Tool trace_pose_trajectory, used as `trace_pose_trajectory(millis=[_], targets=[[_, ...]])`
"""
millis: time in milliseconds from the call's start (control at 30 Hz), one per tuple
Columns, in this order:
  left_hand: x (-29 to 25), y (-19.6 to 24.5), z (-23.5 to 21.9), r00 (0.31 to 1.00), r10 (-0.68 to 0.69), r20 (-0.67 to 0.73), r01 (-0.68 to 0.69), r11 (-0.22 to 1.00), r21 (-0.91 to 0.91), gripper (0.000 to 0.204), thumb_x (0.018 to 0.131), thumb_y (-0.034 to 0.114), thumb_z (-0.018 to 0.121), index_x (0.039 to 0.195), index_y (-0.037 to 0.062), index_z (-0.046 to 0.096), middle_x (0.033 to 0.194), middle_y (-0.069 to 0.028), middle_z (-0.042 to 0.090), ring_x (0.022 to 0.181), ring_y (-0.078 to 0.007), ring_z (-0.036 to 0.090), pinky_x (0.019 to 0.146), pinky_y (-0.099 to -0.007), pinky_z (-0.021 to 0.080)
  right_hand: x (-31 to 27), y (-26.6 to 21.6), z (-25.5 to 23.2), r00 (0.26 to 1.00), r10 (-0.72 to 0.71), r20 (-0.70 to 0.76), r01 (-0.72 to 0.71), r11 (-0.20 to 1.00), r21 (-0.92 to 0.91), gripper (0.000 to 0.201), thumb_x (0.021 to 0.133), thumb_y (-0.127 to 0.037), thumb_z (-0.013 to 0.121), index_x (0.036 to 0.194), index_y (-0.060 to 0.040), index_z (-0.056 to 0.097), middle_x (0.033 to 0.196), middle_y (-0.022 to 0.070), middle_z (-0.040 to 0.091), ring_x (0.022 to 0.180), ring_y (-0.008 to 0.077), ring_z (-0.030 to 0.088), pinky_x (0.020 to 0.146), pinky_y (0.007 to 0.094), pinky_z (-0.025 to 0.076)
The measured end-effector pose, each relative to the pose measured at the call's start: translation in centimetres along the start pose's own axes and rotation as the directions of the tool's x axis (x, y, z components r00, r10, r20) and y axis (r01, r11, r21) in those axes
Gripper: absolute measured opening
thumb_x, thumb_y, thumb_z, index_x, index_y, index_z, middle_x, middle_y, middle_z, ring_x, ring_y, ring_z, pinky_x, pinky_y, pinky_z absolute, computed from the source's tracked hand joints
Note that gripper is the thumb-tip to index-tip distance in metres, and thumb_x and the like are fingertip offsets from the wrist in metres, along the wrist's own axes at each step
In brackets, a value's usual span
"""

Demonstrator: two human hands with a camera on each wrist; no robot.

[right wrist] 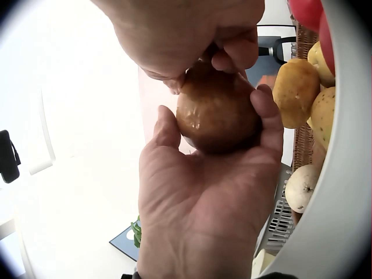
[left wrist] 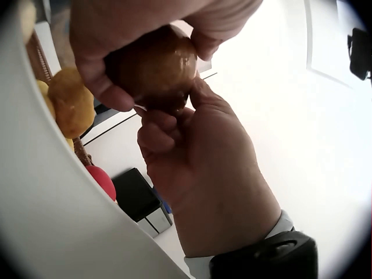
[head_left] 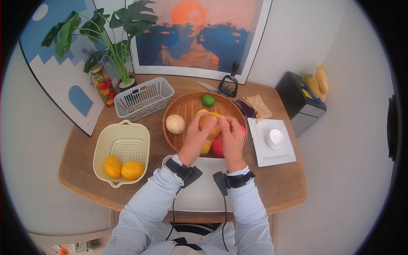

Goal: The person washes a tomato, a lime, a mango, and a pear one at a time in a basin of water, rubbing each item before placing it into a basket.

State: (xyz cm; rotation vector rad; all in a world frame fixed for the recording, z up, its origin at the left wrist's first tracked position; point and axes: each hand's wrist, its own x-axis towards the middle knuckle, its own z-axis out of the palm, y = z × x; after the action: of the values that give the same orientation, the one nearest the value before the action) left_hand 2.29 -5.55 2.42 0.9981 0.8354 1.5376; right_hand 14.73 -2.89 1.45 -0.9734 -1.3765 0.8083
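Observation:
Both hands hold a round, shiny brown-orange fruit [head_left: 209, 126] [left wrist: 154, 70] [right wrist: 218, 110] above the wicker basket [head_left: 180, 102]. My left hand [head_left: 195, 140] [left wrist: 128, 29] [right wrist: 203, 197] cups it, fingers and thumb on opposite sides. With curled fingers and thumb, my right hand [head_left: 233, 142] [left wrist: 206, 157] [right wrist: 192, 35] pinches at its end; the exact contact is partly hidden. In the basket lie a white round vegetable [head_left: 175, 123] [right wrist: 302, 188], a green fruit [head_left: 208, 100], yellow potatoes [left wrist: 71, 103] [right wrist: 296, 93] and a red item [head_left: 218, 147] [left wrist: 101, 182].
A cream colander [head_left: 100, 146] with two yellow items stands left, a grey basket [head_left: 144, 100] behind it. A white tray [head_left: 199, 191] lies beneath the wrists. Right are a white board [head_left: 276, 158] with small white dishes [head_left: 275, 138]; a grater [head_left: 228, 87] and knife [head_left: 207, 86] lie behind.

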Motion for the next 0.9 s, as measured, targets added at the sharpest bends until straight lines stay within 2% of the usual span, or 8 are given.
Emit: trace_pose_trajectory(millis=[100, 233, 433, 500, 600, 700, 800, 900], targets=[[0.1, -0.4, 0.0, 0.986, 0.164, 0.04, -0.168, 0.974, 0.153, 0.043, 0.098, 0.031, 0.062, 0.127, 0.0008, 0.05, 0.119, -0.0088, 0.056, 0.104, -0.014, 0.057, 0.087, -0.0255, 0.049, 0.2, -0.2, -0.4, 0.996, 0.087, 0.007, -0.087, 0.996, -0.004, 0.033, 0.097, -0.029, 0.063, 0.1, 0.0033, 0.065, 0.083, 0.0108, 0.066, 0.073, 0.0158, 0.058, 0.067, 0.0286, 0.048], [0.0, 0.1, 0.3, 0.988, 0.151, 0.025, -0.153, 0.978, 0.145, 0.038, 0.098, 0.029, 0.061, 0.122, 0.0003, 0.053, 0.116, -0.0079, 0.058, 0.105, -0.0129, 0.057, 0.092, -0.0254, 0.046, 0.1, -0.3, -0.4, 0.998, 0.047, 0.043, -0.044, 0.996, -0.076, 0.034, 0.097, -0.031, 0.063, 0.099, 0.0037, 0.065, 0.084, 0.0151, 0.065, 0.074, 0.021, 0.061, 0.069, 0.0315, 0.049], [0.8, -0.7, -0.9, 0.998, -0.055, -0.032, 0.047, 0.976, -0.212, 0.03, 0.099, 0.03, 0.059, 0.108, 0.0012, 0.058, 0.106, -0.006, 0.06, 0.097, -0.0101, 0.057, 0.086, -0.0245, 0.047, -0.6, -2.0, 0.9, 0.921, -0.381, 0.077, 0.387, 0.881, -0.271, 0.036, 0.092, -0.033, 0.067, 0.097, 0.0026, 0.065, 0.091, 0.0185, 0.065, 0.082, 0.0318, 0.065, 0.073, 0.0365, 0.051], [0.6, -0.1, -0.8, 0.993, -0.113, -0.026, 0.102, 0.956, -0.274, 0.031, 0.1, 0.031, 0.059, 0.107, 0.0016, 0.057, 0.105, -0.006, 0.06, 0.095, -0.0097, 0.057, 0.084, -0.0241, 0.047, -0.7, -1.7, 1.0, 0.945, -0.32, 0.062, 0.325, 0.906, -0.271, 0.037, 0.092, -0.034, 0.067, 0.096, 0.0024, 0.065, 0.089, 0.0186, 0.066, 0.08, 0.0328, 0.065, 0.072, 0.0373, 0.051], [0.5, -0.6, -0.6, 0.998, -0.017, -0.06, 0.016, 1.0, -0.018, 0.031, 0.101, 0.031, 0.056, 0.115, 0.0033, 0.056, 0.109, -0.0041, 0.058, 0.104, -0.0093, 0.054, 0.09, -0.0255, 0.045, -0.7, -1.2, 0.7, 0.991, -0.123, 0.06, 0.133, 0.968, -0.211, 0.039, 0.094, -0.037, 0.065, 0.096, 0.002, 0.066, 0.085, 0.0191, 0.066, 0.076, 0.0348, 0.065, 0.069, 0.0386, 0.051], [0.5, -1.1, -0.4, 0.968, 0.247, -0.051, -0.216, 0.917, 0.337, 0.04, 0.097, 0.033, 0.063, 0.116, -0.0013, 0.054, 0.108, -0.0085, 0.06, 0.099, -0.013, 0.058, 0.086, -0.0258, 0.047, -0.1, 0.0, -0.1, 0.996, -0.004, 0.091, 0.026, 0.969, -0.248, 0.042, 0.095, -0.04, 0.062, 0.097, 0.0015, 0.066, 0.082, 0.0198, 0.067, 0.073, 0.0357, 0.065, 0.067, 0.0393, 0.051], [0.4, -1.0, -0.2, 0.961, 0.274, -0.033, -0.252, 0.92, 0.3, 0.043, 0.096, 0.033, 0.065, 0.117, -0.0023, 0.055, 0.11, -0.0095, 0.061, 0.102, -0.0139, 0.057, 0.088, -0.0264, 0.047, 0.1, 0.8, -0.2, 0.994, 0.03, 0.107, 0.003, 0.954, -0.299, 0.045, 0.096, -0.043, 0.061, 0.099, 0.0012, 0.066, 0.082, 0.0214, 0.067, 0.074, 0.0365, 0.066, 0.066, 0.0396, 0.051], [0.5, -0.6, -0.5, 0.992, 0.078, -0.097, -0.058, 0.979, 0.195, 0.039, 0.096, 0.032, 0.064, 0.114, -0.0017, 0.056, 0.109, -0.0092, 0.06, 0.102, -0.013, 0.057, 0.086, -0.0259, 0.046, -0.3, -0.4, 0.3, 0.987, -0.102, 0.127, 0.135, 0.948, -0.289, 0.048, 0.095, -0.046, 0.061, 0.103, 0.0011, 0.065, 0.081, 0.0224, 0.066, 0.075, 0.0379, 0.066, 0.067, 0.04, 0.052]])
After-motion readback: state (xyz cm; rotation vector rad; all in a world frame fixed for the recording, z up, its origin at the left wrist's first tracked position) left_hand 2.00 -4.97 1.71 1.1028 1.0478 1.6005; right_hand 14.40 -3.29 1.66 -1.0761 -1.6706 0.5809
